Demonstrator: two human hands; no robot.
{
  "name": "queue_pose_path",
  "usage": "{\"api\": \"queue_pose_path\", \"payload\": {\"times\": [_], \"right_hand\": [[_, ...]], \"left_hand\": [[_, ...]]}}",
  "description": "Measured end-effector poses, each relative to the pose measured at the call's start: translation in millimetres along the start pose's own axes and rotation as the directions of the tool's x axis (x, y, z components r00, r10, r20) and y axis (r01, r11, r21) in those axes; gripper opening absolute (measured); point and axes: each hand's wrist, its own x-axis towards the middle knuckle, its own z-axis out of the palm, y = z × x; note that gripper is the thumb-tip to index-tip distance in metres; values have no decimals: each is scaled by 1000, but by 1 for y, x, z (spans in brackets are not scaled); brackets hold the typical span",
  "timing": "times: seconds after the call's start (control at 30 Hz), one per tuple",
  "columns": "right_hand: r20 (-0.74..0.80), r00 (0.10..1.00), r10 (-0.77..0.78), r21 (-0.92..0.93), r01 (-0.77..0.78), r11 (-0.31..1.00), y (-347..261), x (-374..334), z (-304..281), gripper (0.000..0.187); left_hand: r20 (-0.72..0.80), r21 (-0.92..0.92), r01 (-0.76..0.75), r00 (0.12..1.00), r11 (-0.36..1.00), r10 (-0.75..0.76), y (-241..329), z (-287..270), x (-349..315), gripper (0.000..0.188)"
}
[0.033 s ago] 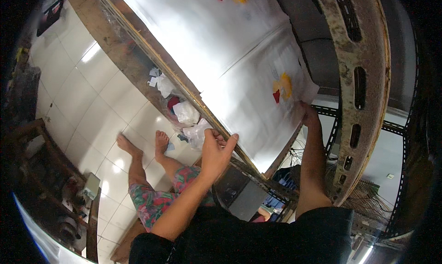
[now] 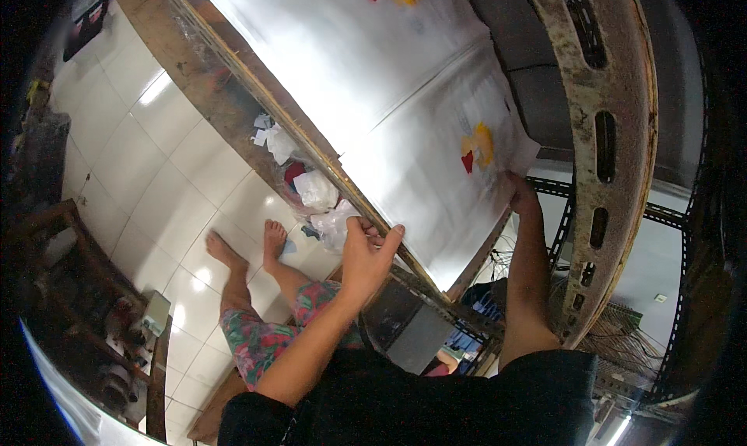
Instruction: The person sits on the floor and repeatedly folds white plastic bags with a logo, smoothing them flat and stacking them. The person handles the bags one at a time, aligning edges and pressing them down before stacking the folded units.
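A white sheet (image 2: 412, 178) with red and yellow printed shapes lies over a long table, a crease or seam crossing it. My left hand (image 2: 372, 255) is closed around the table's near left edge (image 2: 311, 146), with its thumb on top beside the sheet's border and its other fingers curled at the side. At the sheet's right edge, my right hand (image 2: 521, 193) is closed on the border near one printed shape. Its fingertips are partly hidden.
Crumpled white bags and scraps (image 2: 315, 191) lie below the table's left side. A slotted metal bar (image 2: 603, 135) curves past on the right, near my right arm. Wires (image 2: 622, 333) hang at lower right. A wooden rack (image 2: 70, 267) stands on the left over white floor tiles (image 2: 167, 193).
Both hands and the sheet look the same. My left foot and lower leg have shifted slightly to the right on the floor.
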Motion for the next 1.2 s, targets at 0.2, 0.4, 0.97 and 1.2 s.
{"api": "queue_pose_path", "payload": {"times": [0.2,0.4,0.97,1.2], "right_hand": [[-59,998,-30,-84,25,996,0,-9,5,59],[130,990,-57,33,53,998,3,-18,-13,57],[-364,886,-287,-673,-37,739,96,-121,-30,76],[318,699,-641,-758,593,272,12,-33,16,72]], "left_hand": [[-14,-75,35,999,997,-37,3,12,-7,56],[-1,-38,35,999,999,-35,-7,18,-1,57],[104,-242,282,959,928,-264,-17,-15,-64,31],[-80,-341,84,990,936,-118,-19,-42,-98,21]]}}
